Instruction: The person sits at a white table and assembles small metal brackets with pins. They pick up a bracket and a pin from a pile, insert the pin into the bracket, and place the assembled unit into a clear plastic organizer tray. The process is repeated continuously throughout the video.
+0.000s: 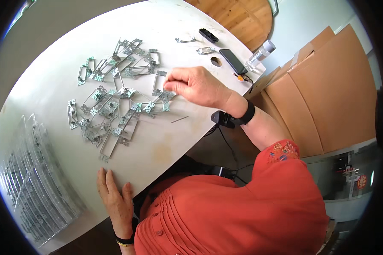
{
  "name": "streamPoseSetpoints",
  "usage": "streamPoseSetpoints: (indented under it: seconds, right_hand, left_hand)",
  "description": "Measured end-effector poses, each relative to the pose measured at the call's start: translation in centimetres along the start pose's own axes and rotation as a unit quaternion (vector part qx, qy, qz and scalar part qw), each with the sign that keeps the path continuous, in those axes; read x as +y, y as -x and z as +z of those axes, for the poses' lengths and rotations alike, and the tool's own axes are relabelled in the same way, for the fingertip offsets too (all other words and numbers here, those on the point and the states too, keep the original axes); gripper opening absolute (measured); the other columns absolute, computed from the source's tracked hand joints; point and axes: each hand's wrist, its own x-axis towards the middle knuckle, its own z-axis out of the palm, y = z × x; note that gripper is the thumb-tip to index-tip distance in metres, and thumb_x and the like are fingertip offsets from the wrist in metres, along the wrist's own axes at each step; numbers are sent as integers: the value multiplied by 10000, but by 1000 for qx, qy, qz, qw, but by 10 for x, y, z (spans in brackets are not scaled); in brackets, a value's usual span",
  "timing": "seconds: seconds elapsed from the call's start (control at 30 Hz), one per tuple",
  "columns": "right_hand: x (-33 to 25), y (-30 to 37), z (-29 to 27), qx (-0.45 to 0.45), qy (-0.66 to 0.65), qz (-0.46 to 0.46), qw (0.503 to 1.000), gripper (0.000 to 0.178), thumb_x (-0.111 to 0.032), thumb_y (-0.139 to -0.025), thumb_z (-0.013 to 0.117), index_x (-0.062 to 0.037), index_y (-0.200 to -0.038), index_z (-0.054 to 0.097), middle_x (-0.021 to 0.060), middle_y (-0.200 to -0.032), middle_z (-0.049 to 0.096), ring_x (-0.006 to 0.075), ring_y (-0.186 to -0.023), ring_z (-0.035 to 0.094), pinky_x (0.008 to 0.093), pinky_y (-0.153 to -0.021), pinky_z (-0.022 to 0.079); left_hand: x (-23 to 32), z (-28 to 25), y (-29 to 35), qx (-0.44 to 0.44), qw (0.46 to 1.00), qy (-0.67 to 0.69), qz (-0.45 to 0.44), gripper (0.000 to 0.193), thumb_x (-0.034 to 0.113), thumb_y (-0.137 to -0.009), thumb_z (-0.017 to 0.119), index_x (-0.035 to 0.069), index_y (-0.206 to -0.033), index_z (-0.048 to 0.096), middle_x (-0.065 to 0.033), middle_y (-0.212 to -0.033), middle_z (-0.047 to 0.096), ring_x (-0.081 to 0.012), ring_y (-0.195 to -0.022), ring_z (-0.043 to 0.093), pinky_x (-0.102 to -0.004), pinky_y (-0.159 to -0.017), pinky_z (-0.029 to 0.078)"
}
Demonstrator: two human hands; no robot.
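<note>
My right hand (195, 87) hovers over the right side of a loose heap of metal brackets (123, 91), its thumb and fingers pinched together. Whatever is between those fingertips is too small or hidden to make out. Just beside them lies a bracket with a rectangular wire frame (158, 81). My left hand (116, 202) rests on the near edge of the table, fingers stretched out and holding nothing. A thin metal rod (180, 119) lies apart from the heap, below my right hand.
Clear plastic trays (40, 182) with rows of metal parts sit at the left. Toward the far right are a phone (233, 61), a black case (208, 35), a bottle (261, 54) and a table hole (216, 62). Cardboard boxes (323, 93) stand right of the table (166, 148).
</note>
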Motion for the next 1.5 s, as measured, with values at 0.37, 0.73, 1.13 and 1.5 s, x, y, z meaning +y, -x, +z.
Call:
streamPoseSetpoints:
  seconds: [0.37,0.73,1.13,1.5]
  right_hand:
    - [13,-85,-68,62,-283,95,952,248,-292,-1120,722,-56,-1164,786,69,-1065,826,95,-848,764,235,-747,623]
    - [1,-89,-131,44,-372,86,923,252,-251,-1104,747,-27,-1214,786,102,-1081,807,131,-894,757,254,-786,652]
    - [-33,-72,-152,59,-411,95,905,183,-225,-1105,735,-56,-1164,775,86,-1024,813,151,-820,777,285,-710,670]
    - [-91,-99,-154,24,-428,46,902,178,-204,-1129,691,-38,-1114,754,84,-987,795,160,-805,769,286,-681,656]
  left_hand:
    - [-11,7,4,44,997,-39,47,604,218,-1069,694,-63,-1574,515,-267,-1679,471,-472,-1581,420,-599,-1320,322]
    - [-14,11,5,70,995,-41,52,550,203,-1076,679,-38,-1555,555,-237,-1666,506,-463,-1574,435,-560,-1306,355]
    - [-16,14,6,74,995,-46,50,604,168,-1024,714,-56,-1556,535,-258,-1657,499,-452,-1565,448,-577,-1312,348]
    - [-16,15,5,81,994,-52,53,542,177,-1066,650,-57,-1544,547,-265,-1659,499,-485,-1566,433,-569,-1295,354]
